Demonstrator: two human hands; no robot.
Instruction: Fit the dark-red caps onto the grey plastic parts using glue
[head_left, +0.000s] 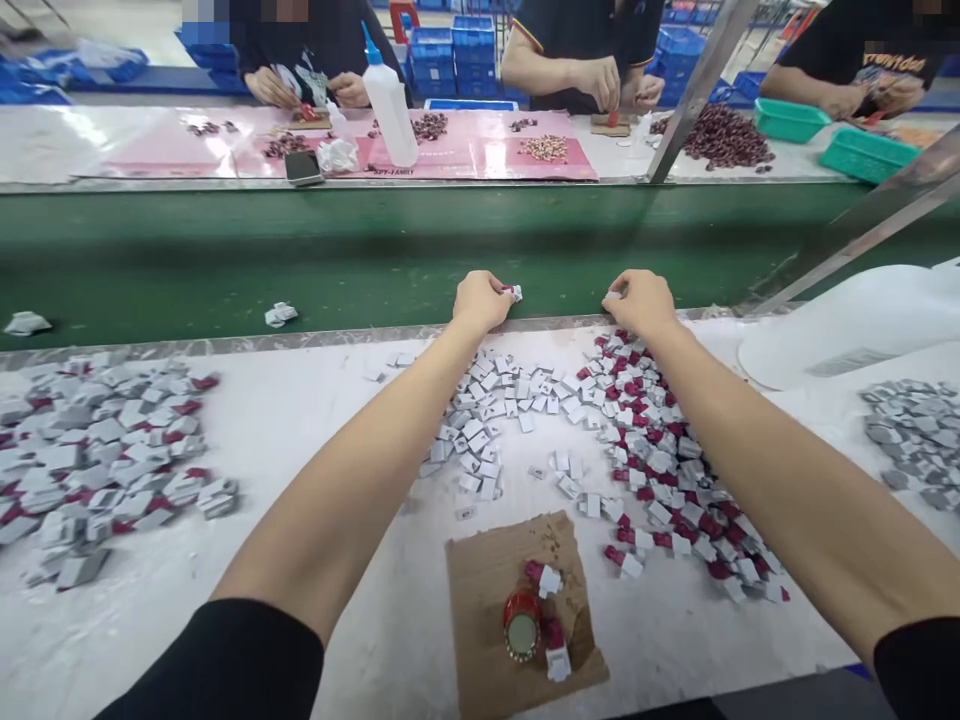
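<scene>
My left hand (pixel 484 300) reaches over the near edge of the green belt, its fingers closed on a small white and dark red piece (pixel 513 292). To its right, my right hand (pixel 641 300) pinches a small pale piece (pixel 613 295) above the same edge. Below my hands lie a heap of small white pieces (pixel 480 430) and a heap of white and dark red pieces (pixel 660 470). Nearer to me, a brown cardboard sheet (pixel 480 620) bears a round red item with a pale top (pixel 522 630) and two white and dark red pieces.
A larger pile of pieces (pixel 97 450) lies at the left. The green belt (pixel 375 250) carries two white clusters. A big white container (pixel 840 320) and grey pieces (pixel 915 430) are at the right. A slanted metal post (pixel 697 90) rises beyond. Three people work across the belt.
</scene>
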